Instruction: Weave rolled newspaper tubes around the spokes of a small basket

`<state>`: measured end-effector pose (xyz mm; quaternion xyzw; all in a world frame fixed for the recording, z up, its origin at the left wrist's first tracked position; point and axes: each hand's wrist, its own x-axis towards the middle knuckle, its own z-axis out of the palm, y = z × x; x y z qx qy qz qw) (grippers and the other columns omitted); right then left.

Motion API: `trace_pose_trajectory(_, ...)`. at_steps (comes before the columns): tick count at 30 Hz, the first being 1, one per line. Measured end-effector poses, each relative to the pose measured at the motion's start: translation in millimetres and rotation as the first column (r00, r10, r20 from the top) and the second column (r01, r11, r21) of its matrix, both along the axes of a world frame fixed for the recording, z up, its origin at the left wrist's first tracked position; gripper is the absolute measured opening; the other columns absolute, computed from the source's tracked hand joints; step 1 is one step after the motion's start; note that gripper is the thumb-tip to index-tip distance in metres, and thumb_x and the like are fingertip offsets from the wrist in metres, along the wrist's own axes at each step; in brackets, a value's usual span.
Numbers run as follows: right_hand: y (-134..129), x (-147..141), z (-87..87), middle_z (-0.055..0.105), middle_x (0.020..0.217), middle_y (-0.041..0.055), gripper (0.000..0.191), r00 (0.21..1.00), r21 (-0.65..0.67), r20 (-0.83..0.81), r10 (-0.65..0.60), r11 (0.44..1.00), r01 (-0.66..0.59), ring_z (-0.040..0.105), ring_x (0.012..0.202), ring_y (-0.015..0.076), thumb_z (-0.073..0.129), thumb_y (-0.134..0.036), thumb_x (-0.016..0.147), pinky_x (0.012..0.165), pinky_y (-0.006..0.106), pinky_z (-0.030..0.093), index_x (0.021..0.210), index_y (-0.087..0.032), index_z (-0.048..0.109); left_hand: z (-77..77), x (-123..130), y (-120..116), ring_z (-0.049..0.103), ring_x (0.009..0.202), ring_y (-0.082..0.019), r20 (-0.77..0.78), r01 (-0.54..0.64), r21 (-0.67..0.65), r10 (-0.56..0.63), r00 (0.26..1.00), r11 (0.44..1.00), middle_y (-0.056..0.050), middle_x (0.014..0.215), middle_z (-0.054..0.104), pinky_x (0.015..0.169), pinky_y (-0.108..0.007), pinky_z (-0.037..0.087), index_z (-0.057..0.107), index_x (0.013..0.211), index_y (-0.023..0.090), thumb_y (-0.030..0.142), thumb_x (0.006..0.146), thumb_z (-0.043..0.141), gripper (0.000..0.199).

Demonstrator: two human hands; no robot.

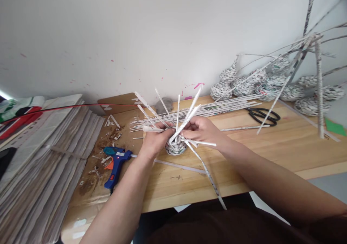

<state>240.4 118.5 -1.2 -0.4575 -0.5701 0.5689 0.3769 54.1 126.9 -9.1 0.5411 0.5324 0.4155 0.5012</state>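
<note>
A small round woven paper basket (176, 148) sits on the wooden table, with several rolled paper sticks fanning up and outward from its top. My left hand (158, 139) grips the sticks at the basket's left side, thumb on its upper edge. On the right, my right hand (199, 128) has its fingers pinched on the sticks near the basket's top. One long paper stick (204, 168) slants from the basket down to the table's front edge.
Left of my left hand lies a blue glue gun (118, 164) beside a stack of newspapers (59, 153). Loose paper sticks (211, 108) lie behind the basket. Black scissors (264, 117) and several woven gourd shapes (221, 91) are at right.
</note>
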Motion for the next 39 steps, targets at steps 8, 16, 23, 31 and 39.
trace_pose_trajectory(8, 2.3, 4.3, -1.9, 0.063, 0.061, -0.0003, 0.024, 0.996, 0.029, 0.057, 0.062, 0.998, -0.064, 0.053, 0.051, 0.0106, 0.076, -0.038, 0.074, 0.048, 0.023, 0.042, 0.076, -0.015, 0.067, 1.6, 0.5, 0.5, 0.049, 0.046, -0.010, 0.081, 0.017, -0.077, -0.011, 0.997, 0.997, 0.003, 0.055, 0.062, 0.040, -0.020, 0.033, 0.073, 0.078, 0.014, 0.030, 0.062, 0.076, 0.022)
trace_pose_trajectory(16, 2.7, 5.8, -0.5, 0.065, 0.065, 0.0009, 0.016, 0.991, 0.089, 0.131, 0.037, 0.995, -0.049, 0.055, 0.054, 0.0109, 0.070, -0.029, 0.079, 0.051, 0.023, 0.042, 0.084, -0.014, 0.072, 6.9, -2.4, -1.4, 0.054, 0.052, -0.011, 0.150, 0.062, -0.116, -0.044, 0.988, 0.991, 0.002, 0.062, 0.065, 0.045, -0.020, 0.039, 0.072, 0.083, 0.015, 0.033, 0.057, 0.086, 0.034)
trace_pose_trajectory(23, 2.7, 4.6, 3.9, 0.068, 0.068, 0.0033, 0.018, 0.986, -0.056, -0.034, 0.161, 0.985, -0.162, 0.056, 0.054, 0.0119, 0.073, -0.031, 0.075, 0.050, 0.024, 0.042, 0.071, -0.014, 0.068, -1.1, -2.7, -0.8, 0.053, 0.053, -0.011, 0.172, 0.114, -0.022, -0.108, 0.979, 0.993, 0.002, 0.061, 0.064, 0.053, -0.022, 0.041, 0.069, 0.076, 0.014, 0.033, 0.060, 0.087, 0.030)
trace_pose_trajectory(31, -1.2, 4.6, 12.4, 0.067, 0.064, 0.0012, 0.017, 0.979, -0.124, -0.150, 0.137, 0.980, -0.156, 0.059, 0.058, 0.0115, 0.074, -0.027, 0.075, 0.056, 0.024, 0.045, 0.067, -0.014, 0.068, 2.1, -1.1, 0.3, 0.052, 0.053, -0.010, 0.222, 0.163, 0.008, -0.161, 0.962, 0.987, 0.002, 0.060, 0.063, 0.053, -0.023, 0.040, 0.066, 0.072, 0.015, 0.034, 0.060, 0.088, 0.032)
trace_pose_trajectory(39, -2.5, 2.3, 12.3, 0.067, 0.058, 0.0028, 0.015, 0.983, -0.154, -0.161, 0.086, 0.982, -0.111, 0.061, 0.052, 0.0132, 0.074, -0.024, 0.074, 0.049, 0.024, 0.048, 0.066, -0.014, 0.066, 6.6, 4.3, -4.9, 0.056, 0.057, -0.012, 0.229, 0.141, 0.020, -0.142, 0.963, 0.990, 0.003, 0.063, 0.063, 0.057, -0.025, 0.044, 0.064, 0.073, 0.017, 0.035, 0.060, 0.089, 0.033)
